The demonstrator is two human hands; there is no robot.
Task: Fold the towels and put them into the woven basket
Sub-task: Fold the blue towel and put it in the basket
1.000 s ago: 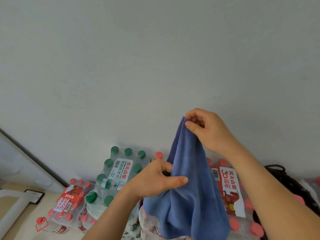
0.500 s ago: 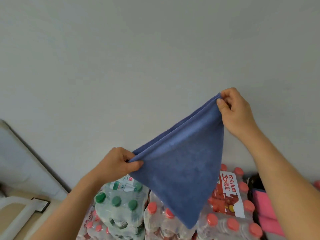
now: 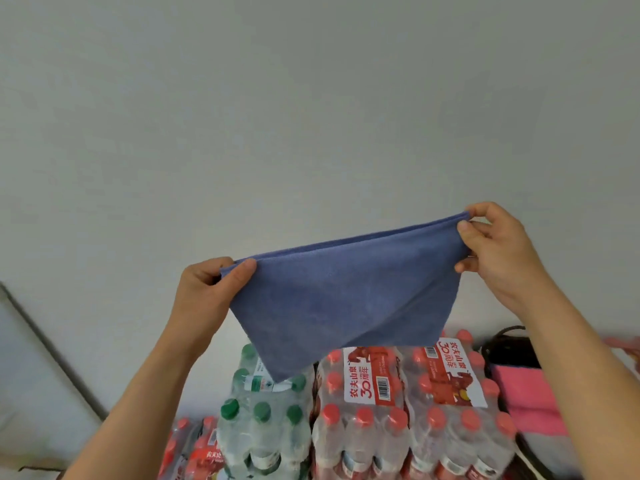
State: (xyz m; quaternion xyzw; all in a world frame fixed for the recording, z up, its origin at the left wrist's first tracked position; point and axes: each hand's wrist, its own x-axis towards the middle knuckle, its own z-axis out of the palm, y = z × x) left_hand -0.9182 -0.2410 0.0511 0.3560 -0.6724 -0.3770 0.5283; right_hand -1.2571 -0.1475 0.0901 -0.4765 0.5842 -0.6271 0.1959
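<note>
A blue towel (image 3: 343, 296) hangs in the air in front of the wall, doubled over and stretched between both hands. My left hand (image 3: 204, 292) pinches its left corner, thumb on the front. My right hand (image 3: 498, 244) pinches the right corner, held higher than the left. The towel's lower point dangles over the bottle packs. At the lower right a pink towel (image 3: 526, 396) lies in a dark woven basket (image 3: 502, 348), mostly hidden behind my right forearm.
Shrink-wrapped packs of water bottles stand below: green-capped ones (image 3: 263, 420) in the middle, red-capped ones (image 3: 408, 410) to the right and more red-capped packs (image 3: 194, 452) lower left. A plain grey wall (image 3: 311, 116) fills the upper view.
My hands have moved apart and the left has risen, pulling the towel from a bunched hanging shape into a taut, nearly level top edge. The view has tilted down slightly.
</note>
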